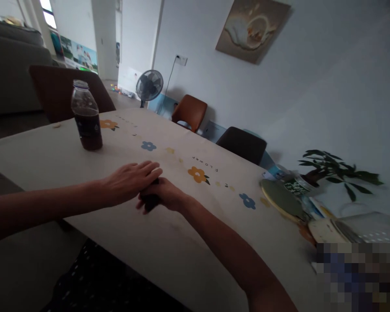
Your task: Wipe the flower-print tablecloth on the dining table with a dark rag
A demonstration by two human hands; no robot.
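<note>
My right hand (169,194) is wrapped round a small black object (150,202), mostly hidden by the fingers, so its kind does not show. Over its top lies my left hand (130,178), fingers stretched out and close together, the fingertips at the thumb side of my right hand. Both hands are above the near part of the table (123,234). Beyond my left forearm a clear plastic bottle (87,121) stands upright without a cap, about half filled with dark liquid.
Flower prints mark the tablecloth. On the right are a round greenish board (282,201), a potted plant (300,184) and assorted items. Chairs (190,112) stand round the table, with a fan (149,85) behind. A small pale piece (56,125) lies near the left edge.
</note>
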